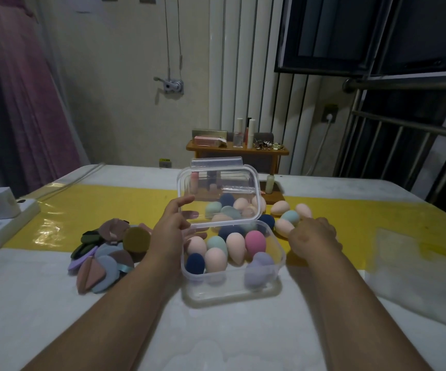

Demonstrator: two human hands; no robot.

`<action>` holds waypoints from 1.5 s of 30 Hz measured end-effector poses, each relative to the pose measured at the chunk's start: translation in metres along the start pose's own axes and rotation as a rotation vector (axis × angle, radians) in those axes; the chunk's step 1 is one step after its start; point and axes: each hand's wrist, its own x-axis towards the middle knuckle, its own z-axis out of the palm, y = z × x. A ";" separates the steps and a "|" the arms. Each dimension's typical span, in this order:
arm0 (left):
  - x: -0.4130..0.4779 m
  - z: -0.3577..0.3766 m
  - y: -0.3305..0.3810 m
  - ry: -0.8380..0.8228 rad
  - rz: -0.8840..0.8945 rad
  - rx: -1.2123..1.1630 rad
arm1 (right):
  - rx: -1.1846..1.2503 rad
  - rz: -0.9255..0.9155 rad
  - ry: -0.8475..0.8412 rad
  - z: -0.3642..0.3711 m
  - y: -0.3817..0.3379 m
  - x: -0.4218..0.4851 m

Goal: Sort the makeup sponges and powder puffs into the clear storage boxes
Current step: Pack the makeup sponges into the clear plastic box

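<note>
Left hand (172,228) fingers pinch the raised lid (224,183) of the box (232,287) holding sponges (236,245). Right hand (314,238) covers loose sponges (280,207); whether it grips one, I cannot tell. Puffs (104,253) are heaped left on the table (55,303).

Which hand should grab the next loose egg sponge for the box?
The right hand: it is over the loose egg sponges beside the clear box; the left hand holds the lid open.
</note>
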 end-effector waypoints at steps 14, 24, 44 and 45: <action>0.001 -0.001 -0.001 -0.007 -0.004 -0.020 | 0.406 -0.257 0.310 -0.021 -0.010 -0.016; 0.004 -0.002 -0.002 -0.013 0.022 0.016 | 0.603 -0.698 -0.207 -0.024 -0.022 -0.050; 0.004 -0.001 -0.003 0.003 0.024 0.002 | 0.302 -0.720 -0.356 -0.019 -0.029 -0.062; 0.004 0.000 -0.002 0.003 0.023 0.004 | 0.289 -0.724 -0.358 -0.019 -0.030 -0.062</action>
